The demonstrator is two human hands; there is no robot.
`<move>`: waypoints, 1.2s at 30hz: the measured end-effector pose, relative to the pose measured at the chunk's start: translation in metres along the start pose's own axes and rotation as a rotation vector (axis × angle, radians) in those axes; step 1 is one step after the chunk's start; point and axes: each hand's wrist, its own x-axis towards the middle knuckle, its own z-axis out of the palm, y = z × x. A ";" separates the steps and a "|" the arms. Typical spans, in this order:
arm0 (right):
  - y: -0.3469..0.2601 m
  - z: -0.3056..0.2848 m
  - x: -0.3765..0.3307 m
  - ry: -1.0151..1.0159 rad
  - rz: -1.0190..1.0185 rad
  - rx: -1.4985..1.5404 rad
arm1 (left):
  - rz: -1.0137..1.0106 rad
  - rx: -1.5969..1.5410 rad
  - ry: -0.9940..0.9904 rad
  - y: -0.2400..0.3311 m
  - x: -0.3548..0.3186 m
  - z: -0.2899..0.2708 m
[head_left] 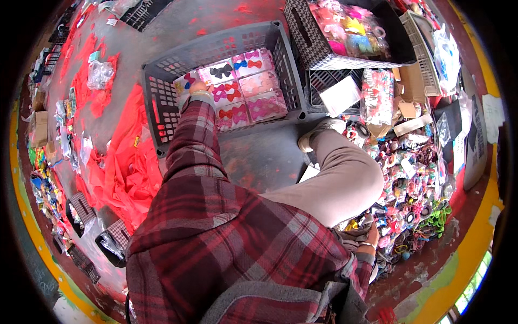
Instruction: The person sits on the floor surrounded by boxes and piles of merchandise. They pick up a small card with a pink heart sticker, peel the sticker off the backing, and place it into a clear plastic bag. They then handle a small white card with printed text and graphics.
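My left arm reaches forward into a grey plastic crate (216, 42). Inside, my left hand (199, 89) is at the left end of flat packs of hair bows (249, 86), coloured pink, red, blue and black. Its fingers point away and are hidden, so I cannot tell what they grip. At the lower right, my right hand (372, 236) hangs beside my bent knee, next to bunched greyish cloth (353, 236) and the edge of a pile of small hair accessories (407, 189). Its fingers are too unclear to read.
A patterned basket (305, 40) of bagged colourful goods stands right of the crate, on a black crate (318, 86). A white packet (341, 96) and cardboard pieces (413, 83) lie near it. Red sheeting (132, 167) spreads over the floor at left, beside small baskets (81, 213).
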 end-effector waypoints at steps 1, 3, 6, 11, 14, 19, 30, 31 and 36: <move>-0.002 0.004 -0.002 -0.033 -0.002 -0.001 | -0.038 0.061 -0.021 0.005 -0.008 -0.015; -0.005 0.013 0.001 -0.109 -0.008 -0.010 | -0.106 0.066 -0.007 0.003 -0.016 -0.033; -0.007 0.024 0.011 -0.120 0.016 -0.019 | -0.177 0.086 0.020 -0.004 -0.023 -0.046; -0.003 0.032 0.020 -0.083 0.031 -0.051 | -0.214 0.094 -0.056 0.003 -0.014 -0.053; 0.007 0.021 0.036 -0.101 0.018 -0.034 | -0.201 0.086 -0.127 0.002 -0.004 -0.047; 0.004 0.034 0.009 0.009 0.015 -0.151 | -0.247 0.080 -0.175 0.002 0.023 -0.032; 0.005 -0.034 0.037 0.035 -0.604 -0.536 | 0.191 0.610 0.157 0.000 0.035 -0.063; -0.016 -0.010 0.009 -0.140 -0.422 -0.153 | 0.099 0.029 0.225 0.016 0.025 -0.069; -0.030 0.003 -0.043 -0.272 -0.342 0.164 | 0.094 -1.324 0.096 0.185 -0.081 -0.222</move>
